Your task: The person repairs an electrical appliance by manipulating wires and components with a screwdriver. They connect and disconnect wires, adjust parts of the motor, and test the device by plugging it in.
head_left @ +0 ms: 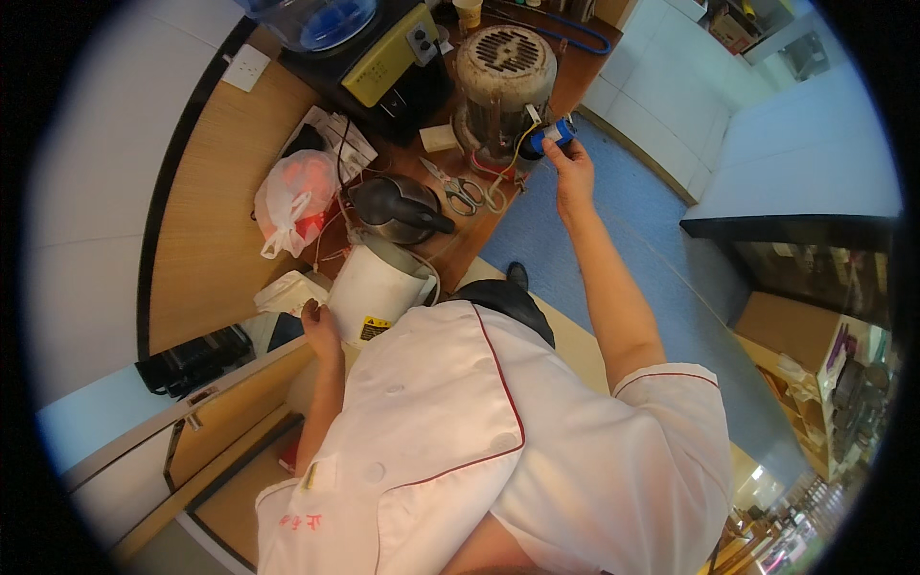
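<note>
Over on the right, my right hand [573, 172] is closed on a blue cylindrical capacitor [553, 133], holding it against the side of a worn metal motor [505, 81] with a slotted top. Yellow and pale wires run by the motor's side near it. Scissors [454, 188] lie beside the motor on the brown table [494, 217]. A white cylindrical housing [376, 286] leans at the table's near edge, close to my body. My left hand [322, 331] is beside the housing, its fingers partly visible and loosely raised; whether they touch it is unclear.
A black and silver kettle [395, 209] stands between the housing and the motor. Behind it are a tied plastic bag [299, 192] and a water dispenser [388, 72]. A paper cup [468, 11] is at the back. Blue floor [613, 211] lies right of the table.
</note>
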A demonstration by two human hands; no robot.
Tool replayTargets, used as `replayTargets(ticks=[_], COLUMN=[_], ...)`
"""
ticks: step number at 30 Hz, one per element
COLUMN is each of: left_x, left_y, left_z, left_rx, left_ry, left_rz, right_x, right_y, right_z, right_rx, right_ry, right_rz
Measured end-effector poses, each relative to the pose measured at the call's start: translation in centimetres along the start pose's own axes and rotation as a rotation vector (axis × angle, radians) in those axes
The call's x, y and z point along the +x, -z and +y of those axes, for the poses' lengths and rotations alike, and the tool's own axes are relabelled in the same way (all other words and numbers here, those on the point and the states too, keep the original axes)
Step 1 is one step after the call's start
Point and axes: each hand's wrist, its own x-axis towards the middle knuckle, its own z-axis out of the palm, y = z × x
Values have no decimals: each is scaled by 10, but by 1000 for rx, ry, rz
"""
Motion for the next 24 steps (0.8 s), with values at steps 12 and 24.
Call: replayTargets(ticks=[12, 24], left_x=[-6, -20], left_y=[-10, -37], left_z=[92, 151], left_rx=[68, -59], left_ry=[-411, -538], left_rz=[-13, -200], right_x=[5, -5], right_y=[22, 15], right_z=[22, 7], right_rx=[190, 324], right_ry=[-25, -19], right_rz=[-115, -160])
